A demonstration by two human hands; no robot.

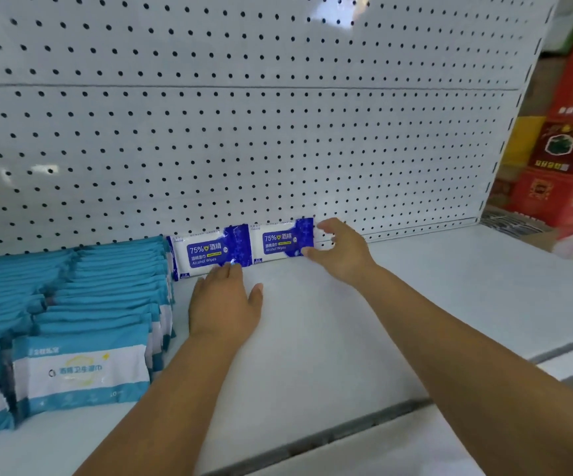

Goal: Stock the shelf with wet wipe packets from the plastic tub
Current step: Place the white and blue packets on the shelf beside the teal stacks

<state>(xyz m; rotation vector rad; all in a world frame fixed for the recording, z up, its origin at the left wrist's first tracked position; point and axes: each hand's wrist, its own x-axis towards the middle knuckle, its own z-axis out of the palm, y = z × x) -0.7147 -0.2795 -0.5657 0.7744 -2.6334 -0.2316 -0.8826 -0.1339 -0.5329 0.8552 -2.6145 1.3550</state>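
Two blue-and-white alcohol wipe packets stand upright against the pegboard at the back of the white shelf [329, 321]. The left packet [206, 254] has my left hand [225, 304] in front of it, palm down, straight fingertips touching its lower edge. The right packet [280, 243] is held at its right end by my right hand [341, 250], fingers above and thumb at the bottom corner. The plastic tub is out of view.
Rows of teal-and-white wipe packets [79, 372] fill the shelf's left side, right beside the left blue packet. The white pegboard [244, 132] backs the shelf. Red and yellow cartons [566, 166] are stacked beyond the shelf's right end.
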